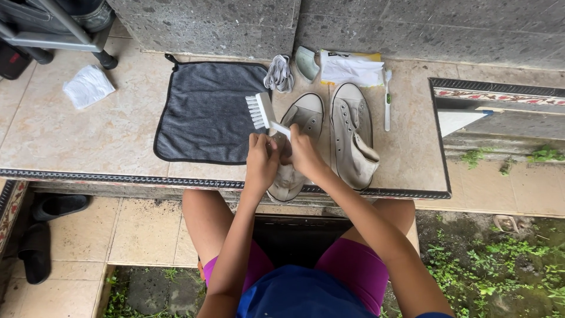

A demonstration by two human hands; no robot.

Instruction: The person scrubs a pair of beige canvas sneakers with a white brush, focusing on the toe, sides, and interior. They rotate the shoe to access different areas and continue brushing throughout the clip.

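The person sits at the edge of a tiled tabletop point(76, 135), both hands meeting over a pale grey high-top sneaker point(300, 126) that lies with its toe pointing away and its heel end hanging over the near edge. The left hand point(261, 160) covers the middle of the shoe, its fingers curled down against the canvas; how much they actually pinch is hidden by the back of the hand. The right hand point(303, 152) is closed around the handle of a white scrub brush point(262, 112), whose bristled head sticks out to the left, over the edge of a dark grey cloth point(203, 115) spread flat on the tabletop. Most of the handle is buried in the grip.

Just beside the first shoe lies a second sneaker point(352, 135), on its side with the tongue flopped open. A toothbrush point(387, 100) with a green and white handle rests to its right. Behind the shoes are a bundle of white laces point(279, 73), a pale insole point(306, 62) partly hidden, and a white packet point(352, 69) with a yellow edge. A crumpled white rag point(88, 85) sits far off to the left. Dark sandals point(47, 227) lie on the floor below, cut off by the frame.
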